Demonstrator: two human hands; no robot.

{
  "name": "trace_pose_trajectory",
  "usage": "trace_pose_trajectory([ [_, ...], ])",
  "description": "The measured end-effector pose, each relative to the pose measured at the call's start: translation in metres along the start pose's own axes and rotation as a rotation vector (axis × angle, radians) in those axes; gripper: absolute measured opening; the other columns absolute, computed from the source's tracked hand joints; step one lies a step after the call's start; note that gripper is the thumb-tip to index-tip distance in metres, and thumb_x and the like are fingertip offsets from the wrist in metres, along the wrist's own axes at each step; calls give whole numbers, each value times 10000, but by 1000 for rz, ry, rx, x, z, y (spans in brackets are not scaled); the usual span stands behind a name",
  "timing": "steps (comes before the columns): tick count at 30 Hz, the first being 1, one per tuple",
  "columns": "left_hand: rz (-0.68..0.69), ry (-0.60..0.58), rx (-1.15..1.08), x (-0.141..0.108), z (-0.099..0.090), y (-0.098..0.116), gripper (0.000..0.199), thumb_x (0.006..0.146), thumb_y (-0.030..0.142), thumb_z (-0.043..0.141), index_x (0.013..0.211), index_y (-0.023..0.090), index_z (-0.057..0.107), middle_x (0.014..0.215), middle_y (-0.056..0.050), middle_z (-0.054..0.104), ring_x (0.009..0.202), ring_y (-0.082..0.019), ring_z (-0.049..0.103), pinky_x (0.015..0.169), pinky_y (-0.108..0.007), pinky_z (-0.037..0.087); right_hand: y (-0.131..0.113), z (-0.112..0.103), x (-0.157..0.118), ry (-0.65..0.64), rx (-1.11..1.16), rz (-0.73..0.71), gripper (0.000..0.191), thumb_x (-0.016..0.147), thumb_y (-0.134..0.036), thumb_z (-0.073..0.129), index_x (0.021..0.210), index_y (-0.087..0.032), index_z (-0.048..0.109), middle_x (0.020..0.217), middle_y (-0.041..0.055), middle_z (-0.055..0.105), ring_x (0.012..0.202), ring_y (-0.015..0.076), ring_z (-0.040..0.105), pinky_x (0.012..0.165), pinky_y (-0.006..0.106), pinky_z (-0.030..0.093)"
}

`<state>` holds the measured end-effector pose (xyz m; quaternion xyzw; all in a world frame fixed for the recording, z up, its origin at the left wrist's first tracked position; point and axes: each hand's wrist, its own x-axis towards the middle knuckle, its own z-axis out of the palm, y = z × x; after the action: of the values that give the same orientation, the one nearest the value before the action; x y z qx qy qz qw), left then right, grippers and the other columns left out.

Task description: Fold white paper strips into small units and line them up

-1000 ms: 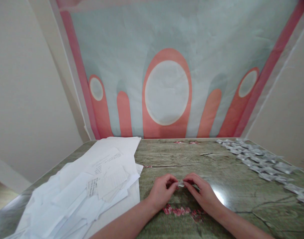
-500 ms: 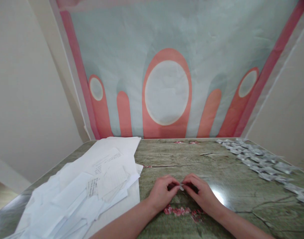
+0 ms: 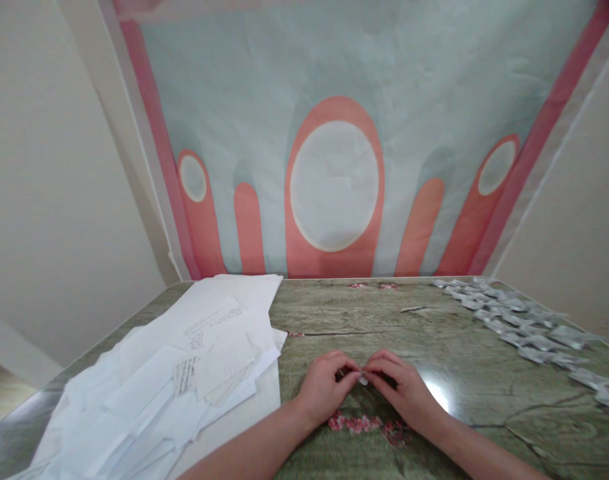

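Observation:
My left hand point(image 3: 329, 389) and my right hand point(image 3: 400, 388) meet fingertip to fingertip above the wood-patterned table point(image 3: 334, 313). Between them a small whitish piece point(image 3: 363, 380) shows, pinched by the thumbs and forefingers of both. It looks like paper, but most of it is hidden by the fingers. To the left of my left hand lies a loose heap of white paper sheets and cut pieces point(image 3: 134, 407), some with printed text.
Rows of small twisted whitish pieces point(image 3: 539, 341) lie along the table's right side. A backdrop point(image 3: 334, 187) with coral arches and pale ovals stands behind the table's far edge. Light glares beside my right hand.
Both hands stay in nearly the same place. The fingertips have shifted slightly around the small whitish piece, which now shows a little lower between them.

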<state>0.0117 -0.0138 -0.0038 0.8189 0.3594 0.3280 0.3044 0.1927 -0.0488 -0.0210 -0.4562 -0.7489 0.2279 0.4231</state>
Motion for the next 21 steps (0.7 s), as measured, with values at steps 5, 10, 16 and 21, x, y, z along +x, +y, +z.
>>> trace_pose_trajectory([
  [5,-35,12,-15,1,1,-1,61,774,195,600,765,185,660,728,4,620,705,-138,553,664,-218,395,3,0,0,29,15,5,143,854,-269,514,818,-218,644,807,30,574,781,166,560,710,270,453],
  [10,-70,24,-66,2,4,-5,73,770,197,595,754,176,662,703,4,616,673,-132,543,627,-210,387,1,-2,1,47,52,34,147,847,-292,528,793,-216,642,783,26,581,765,168,559,705,268,445],
  [16,-119,53,-132,3,6,-11,89,779,193,565,769,157,646,717,-7,616,670,-135,543,617,-211,397,-2,-4,3,75,108,141,181,877,-323,463,805,-195,570,763,19,574,726,160,545,675,262,432],
  [21,-105,46,-137,3,3,-8,84,784,189,562,762,158,637,714,-4,608,675,-133,540,625,-210,397,2,-1,0,47,164,167,175,885,-332,437,856,-193,537,786,22,587,731,161,550,679,262,437],
])
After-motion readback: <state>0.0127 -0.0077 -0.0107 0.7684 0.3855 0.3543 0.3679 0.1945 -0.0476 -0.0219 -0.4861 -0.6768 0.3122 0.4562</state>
